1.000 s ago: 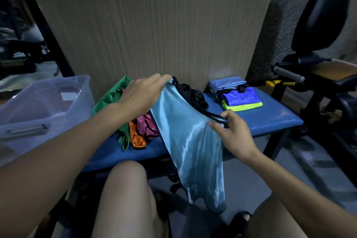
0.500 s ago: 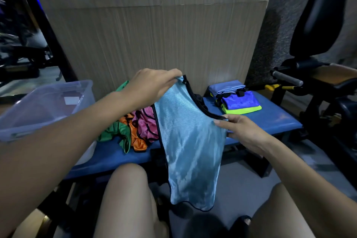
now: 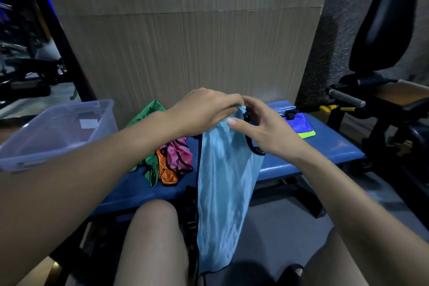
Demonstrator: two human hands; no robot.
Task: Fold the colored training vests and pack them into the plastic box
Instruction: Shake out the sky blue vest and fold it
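Note:
A light blue vest [image 3: 222, 193] with black trim hangs doubled lengthwise in front of the blue bench [image 3: 313, 153]. My left hand [image 3: 202, 109] pinches its top corner. My right hand [image 3: 262, 127] meets the left at that same top edge, fingers curled on the black trim. A heap of unfolded vests, green [image 3: 148, 118], orange [image 3: 168, 174] and pink [image 3: 178, 153], lies on the bench behind my left forearm. Folded vests [image 3: 299, 121] in blue and yellow-green are stacked at the bench's far right. The clear plastic box [image 3: 53, 132] stands at the left, with no vests visible inside.
A wood-grain panel [image 3: 185, 53] rises right behind the bench. Black gym equipment [image 3: 380, 30] with a padded seat and handle stands at the right. My bare knees [image 3: 153, 239] are below the bench edge, grey floor between them.
My right hand has swung left and up, bringing its shoulder of the vest against the one in my left hand. The vest now hangs narrower, folded in half lengthwise.

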